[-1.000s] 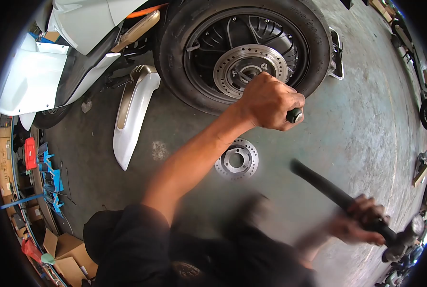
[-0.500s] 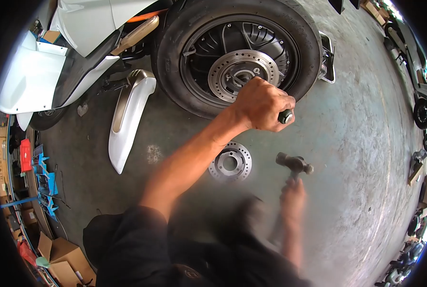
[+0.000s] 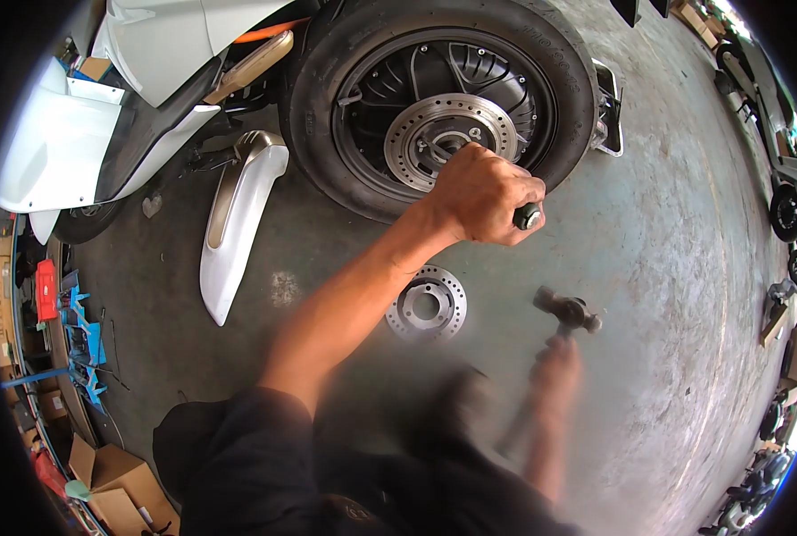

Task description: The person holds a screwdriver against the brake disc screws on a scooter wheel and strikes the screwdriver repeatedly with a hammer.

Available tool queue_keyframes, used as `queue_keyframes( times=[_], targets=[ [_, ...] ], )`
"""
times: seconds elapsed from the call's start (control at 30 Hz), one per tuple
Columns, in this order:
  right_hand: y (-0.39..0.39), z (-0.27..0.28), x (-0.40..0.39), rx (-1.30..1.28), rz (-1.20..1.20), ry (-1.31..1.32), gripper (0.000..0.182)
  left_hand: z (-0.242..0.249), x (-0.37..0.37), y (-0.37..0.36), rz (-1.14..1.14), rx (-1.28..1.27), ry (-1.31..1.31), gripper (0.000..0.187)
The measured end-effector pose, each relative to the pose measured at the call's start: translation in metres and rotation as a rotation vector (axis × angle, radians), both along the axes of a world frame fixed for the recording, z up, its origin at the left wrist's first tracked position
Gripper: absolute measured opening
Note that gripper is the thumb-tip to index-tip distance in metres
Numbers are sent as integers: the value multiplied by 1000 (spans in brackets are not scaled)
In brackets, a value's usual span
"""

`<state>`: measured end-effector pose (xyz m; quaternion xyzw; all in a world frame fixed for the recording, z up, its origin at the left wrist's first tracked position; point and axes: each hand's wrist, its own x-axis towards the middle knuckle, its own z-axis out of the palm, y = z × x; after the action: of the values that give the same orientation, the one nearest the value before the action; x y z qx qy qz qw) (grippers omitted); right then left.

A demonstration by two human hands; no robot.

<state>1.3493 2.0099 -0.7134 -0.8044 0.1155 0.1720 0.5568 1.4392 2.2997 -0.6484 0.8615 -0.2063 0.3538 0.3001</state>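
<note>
At far left, shows white motorcycle bodywork [image 3: 63,143] above an open cardboard box [image 3: 117,482], with a red item [image 3: 46,290] and blue pieces [image 3: 83,344] in between. Farther right, shows a white panel with a bronze inlay [image 3: 242,223] lying on the grey floor [image 3: 666,268]. Near the middle, includes a loose drilled brake disc [image 3: 427,305] flat on the floor, partly behind the bare left forearm. Just above, shows a large tyred wheel [image 3: 327,147] bearing a fitted brake disc [image 3: 403,143] at the hub. Close in front, has the left hand [image 3: 488,196] clenched around a dark tool handle [image 3: 528,216], butt end visible, far end hidden beyond the fist. Lower right, has the right hand [image 3: 557,362], blurred, closed around a ball-peen hammer [image 3: 571,310], head uppermost, well apart from the handle. At right edge, shows a small black wheel [image 3: 786,213].
</note>
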Motion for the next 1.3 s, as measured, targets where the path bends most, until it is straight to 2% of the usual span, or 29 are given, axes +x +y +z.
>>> queue_keyframes(
  times=[0.43, 0.77, 0.93, 1.17, 1.27, 1.3],
  targets=[
    [26, 18, 9, 197, 98, -90, 29, -5, -5, -1, -3, 40, -57, 13],
    [38, 29, 11, 247, 119, -91, 29, -7, -2, 0, -15, 17, -67, 15],
    [55, 42, 15, 410, 96, -270, 33, -4, -8, 1, -42, 35, -68, 15],
    [60, 45, 16, 414, 127, -247, 35, -7, -7, 3, -46, 13, -83, 13],
    [72, 42, 12, 435, 102, -339, 35, -4, -5, 5, -89, -24, -74, 11],
    [79, 37, 10, 467, 72, -461, 36, -5, -5, 5, -93, -21, -72, 11]
  ],
)
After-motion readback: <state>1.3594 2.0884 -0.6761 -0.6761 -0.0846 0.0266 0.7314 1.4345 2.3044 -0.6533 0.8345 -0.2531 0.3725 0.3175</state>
